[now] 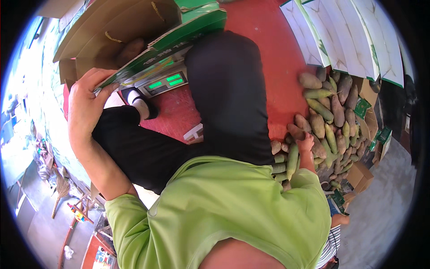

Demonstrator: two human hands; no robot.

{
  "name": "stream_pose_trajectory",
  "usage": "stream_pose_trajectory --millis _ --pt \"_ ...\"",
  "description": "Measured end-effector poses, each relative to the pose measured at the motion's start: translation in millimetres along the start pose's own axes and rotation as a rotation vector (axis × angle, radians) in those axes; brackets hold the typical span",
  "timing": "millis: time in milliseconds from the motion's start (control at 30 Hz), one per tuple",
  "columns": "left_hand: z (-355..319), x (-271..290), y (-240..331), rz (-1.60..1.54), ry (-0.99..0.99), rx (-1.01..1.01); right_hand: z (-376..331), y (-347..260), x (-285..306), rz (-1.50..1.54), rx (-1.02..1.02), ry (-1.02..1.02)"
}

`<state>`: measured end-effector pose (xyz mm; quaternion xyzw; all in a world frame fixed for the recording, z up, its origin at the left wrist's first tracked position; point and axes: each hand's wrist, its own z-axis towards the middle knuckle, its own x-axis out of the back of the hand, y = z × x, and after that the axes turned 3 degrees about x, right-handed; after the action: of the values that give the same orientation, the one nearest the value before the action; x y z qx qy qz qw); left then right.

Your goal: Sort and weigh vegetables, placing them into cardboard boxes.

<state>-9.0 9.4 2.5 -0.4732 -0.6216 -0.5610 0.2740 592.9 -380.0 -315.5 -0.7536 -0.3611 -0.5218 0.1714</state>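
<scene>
You've got a red surface (284, 58) under most of this, with your knees splayed over it and a scale (165, 83) with lit green readouts showing between your legs, right by the bag. Your left hand (92, 96) has the rim of that big paper bag (134, 20) pinched between thumb and fingers; it's brown inside, green outside, with yellow cord handles and a brownish root vegetable (130, 51) sitting in it. Your right hand (306, 143) is down in the heap of green and brown root vegetables (338, 112) to your right, touching a brown one (295, 131), but I can't tell if your fingers are closed around it. Past the heap there's a row of pale, flat-sided bags (340, 38), cardboard (359, 177) and smooth grey floor (385, 197), plus someone in striped clothing (330, 244) low on your right. Over on your left, a broom (61, 188) lies on more grey floor.
</scene>
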Motion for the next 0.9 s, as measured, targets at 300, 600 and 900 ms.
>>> stream_pose_trajectory --millis 300,600,900 --pt "-13.0 2.3 -13.6 -0.032 0.061 -0.112 -3.0 -77.4 26.8 -0.064 -0.164 -0.127" --pt "-24.7 13.3 -22.2 -0.102 0.275 -0.153 18.4 -123.4 76.6 0.146 -0.017 -0.109" --pt "-27.5 17.7 -34.8 -0.114 0.235 -0.135 44.8 -245.9 240.5 0.993 0.478 0.179"
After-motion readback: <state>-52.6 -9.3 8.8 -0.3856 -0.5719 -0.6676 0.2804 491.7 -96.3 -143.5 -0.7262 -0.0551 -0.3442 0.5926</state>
